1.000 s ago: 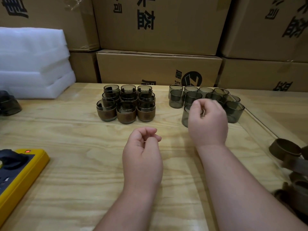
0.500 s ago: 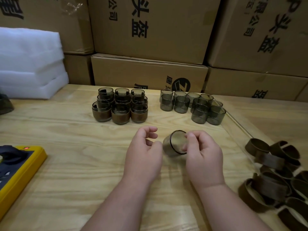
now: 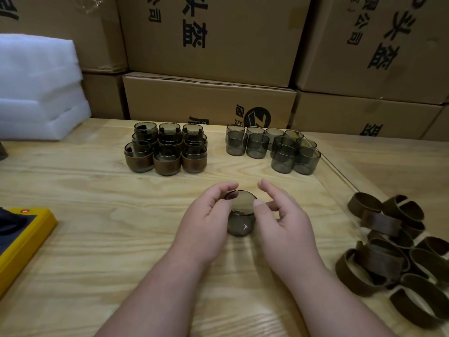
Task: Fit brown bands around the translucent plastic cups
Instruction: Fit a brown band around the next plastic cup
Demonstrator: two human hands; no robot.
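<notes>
I see both forearms reaching forward; my left hand [image 3: 206, 215] curls its fingers in a grip, my right hand [image 3: 284, 215] hovers, fingers loosely spread.

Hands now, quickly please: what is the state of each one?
Left hand: holding the translucent grey plastic cup.
Right hand: thumb touches the cup's rim, fingers open.

You're in a warehouse or packing room: printed cardboard cartons [image 3: 218, 40] are stacked wall-like across the top of the frame. White foam sheets [image 3: 36, 88] pile at upper left, and your wooden workbench [image 3: 97, 239] holds batches of identical parts.
</notes>
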